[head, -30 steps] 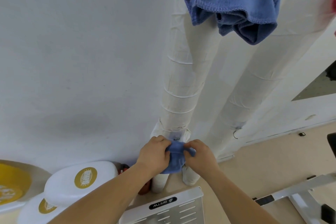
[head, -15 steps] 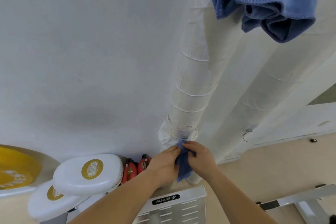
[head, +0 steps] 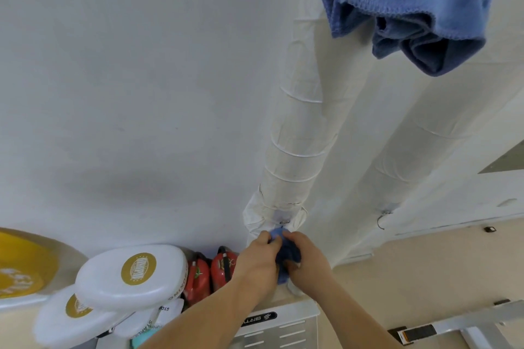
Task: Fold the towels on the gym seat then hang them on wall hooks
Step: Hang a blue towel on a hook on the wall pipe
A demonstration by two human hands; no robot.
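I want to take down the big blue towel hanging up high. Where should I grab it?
Probably the thick bunched fold at the bottom of the big blue towel, reaching up from underneath. It hangs lowest and the layers gather there, so a hand can wrap round it. Right now the left hand and right hand both grip the small blue towel.

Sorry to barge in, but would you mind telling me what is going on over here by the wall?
A person is gripping a small blue towel bunched between both hands, the left hand and the right hand. They hold it against the lower end of a white wrapped pipe, just below a small metal fitting. It is not yet hanging on its own. A larger blue towel already hangs higher up the wall.
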